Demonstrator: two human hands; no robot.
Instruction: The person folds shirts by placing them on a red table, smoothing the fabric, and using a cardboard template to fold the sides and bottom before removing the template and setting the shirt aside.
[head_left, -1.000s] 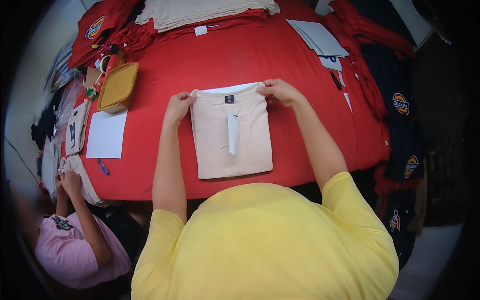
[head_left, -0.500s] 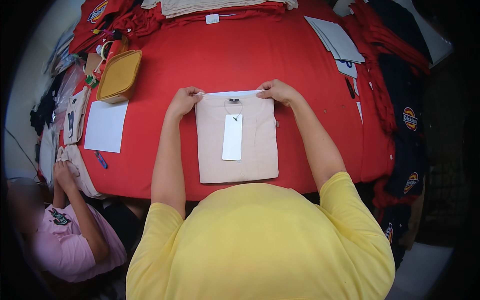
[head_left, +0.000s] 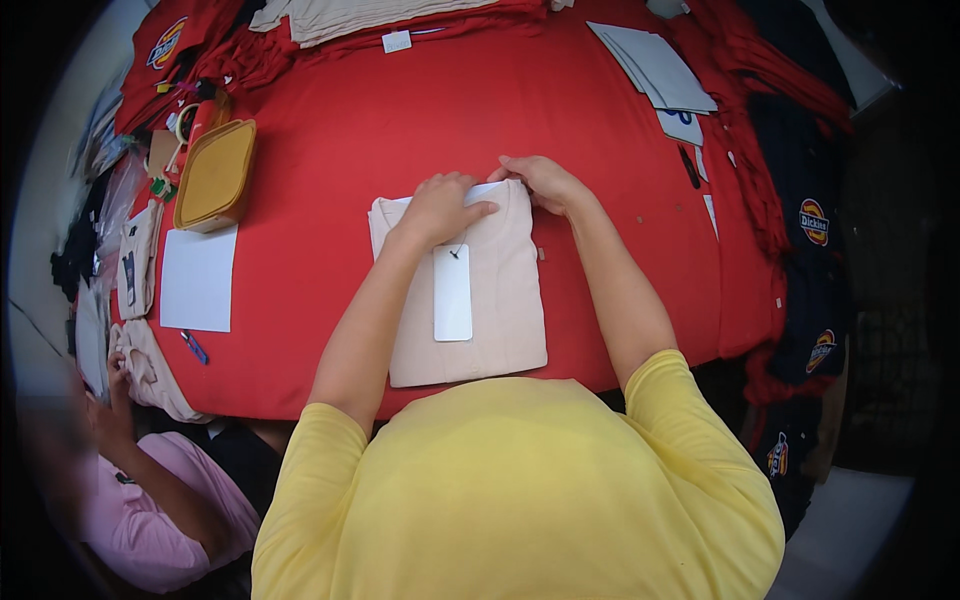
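A folded beige T-shirt [head_left: 500,290] lies on the red cloth in front of me, with a blank white hang tag [head_left: 452,295] on a dark string over its front. The edge of a white sheet [head_left: 484,190] shows at its far end. My left hand [head_left: 440,210] rests across the shirt's neckline, fingers stretched and thumb apart, covering the neck label. At the far right corner, my right hand [head_left: 545,187] has its fingers at the shirt's edge and seems to grip it; the fabric partly hides the contact.
A yellow-brown plastic tub [head_left: 215,175], a white sheet [head_left: 196,280] and a small blue cutter [head_left: 195,347] are on the left. Another person [head_left: 165,500] in pink sits there handling beige clothing. White cards [head_left: 655,70], a black pen [head_left: 690,167] and dark garments [head_left: 805,180] are on the right.
My left hand has left the shirt's far left corner and moved right onto the neckline. My right hand stays near the far right corner, its fingers shifted. The other person's hands have moved.
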